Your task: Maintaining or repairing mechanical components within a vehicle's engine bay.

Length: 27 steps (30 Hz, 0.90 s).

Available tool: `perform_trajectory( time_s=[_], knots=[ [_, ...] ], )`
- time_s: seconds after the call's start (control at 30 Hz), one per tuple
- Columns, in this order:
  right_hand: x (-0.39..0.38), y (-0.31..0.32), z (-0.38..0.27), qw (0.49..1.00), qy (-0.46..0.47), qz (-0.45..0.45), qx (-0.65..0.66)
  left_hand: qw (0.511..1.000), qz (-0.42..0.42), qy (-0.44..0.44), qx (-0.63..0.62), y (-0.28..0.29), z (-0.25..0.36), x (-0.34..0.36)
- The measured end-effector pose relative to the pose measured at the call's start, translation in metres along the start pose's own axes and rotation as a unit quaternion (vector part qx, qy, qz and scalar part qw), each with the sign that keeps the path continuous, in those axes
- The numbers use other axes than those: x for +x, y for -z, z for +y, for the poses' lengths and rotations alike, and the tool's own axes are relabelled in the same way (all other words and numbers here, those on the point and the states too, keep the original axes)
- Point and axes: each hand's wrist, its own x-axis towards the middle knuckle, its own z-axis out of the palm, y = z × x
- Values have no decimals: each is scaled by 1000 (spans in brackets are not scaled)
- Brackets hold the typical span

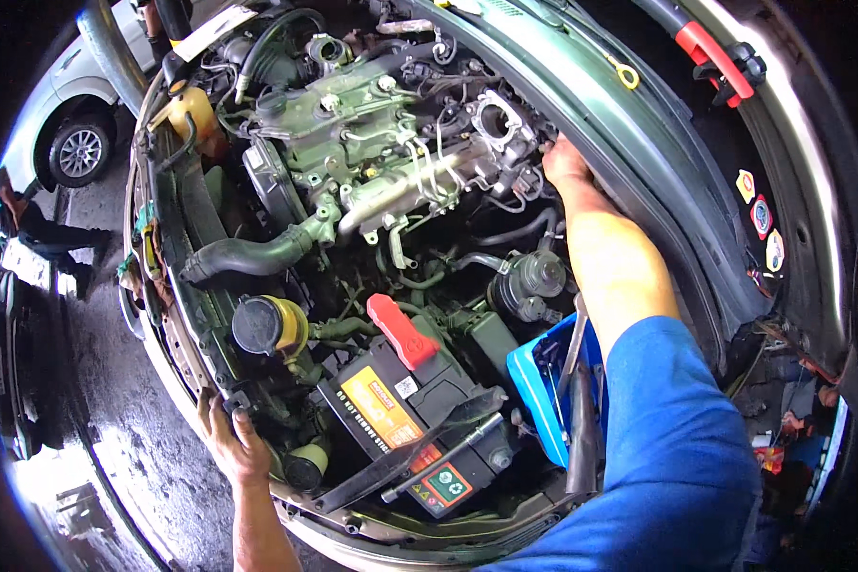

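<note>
My right arm, in a blue sleeve, stretches across the engine bay. At its end my right hand (565, 164) is beside the metal throttle body (498, 122) at the back of the engine (353, 119); its fingers are mostly hidden among the parts there. My left hand (234, 443) leans on the car's front body edge (183, 353), fingers stretched out and apart. Between my arms sits a black car battery (391, 400) with a red terminal cover (402, 330). A ratchet wrench (443, 458) lies across the battery's top.
A blue tray (536, 377) with tools stands right of the battery, close to my right forearm. A yellow-necked black cap (269, 326) and a thick black hose (253, 255) are at the left. The raised hood (810, 181) borders the right. Another person's legs (57, 234) show far left.
</note>
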Motion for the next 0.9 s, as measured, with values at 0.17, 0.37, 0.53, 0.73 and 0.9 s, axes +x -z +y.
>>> perform_trajectory(
  time_s=[0.17,0.37,0.53,0.73,0.9],
  knots=[
    [-9,6,-1,992,45,5,119,1000,4,3,-11,-1,1,0],
    [8,-16,2,996,58,-42,54,1000,10,9,-3,0,0,-1],
    [19,-7,3,990,26,-97,94,1000,8,4,-11,1,1,1],
    [18,-1,-9,917,-136,-82,367,1000,3,-1,-5,2,3,2],
    [31,-22,-13,809,-241,-49,535,1000,-9,6,-10,2,4,2]
  ],
)
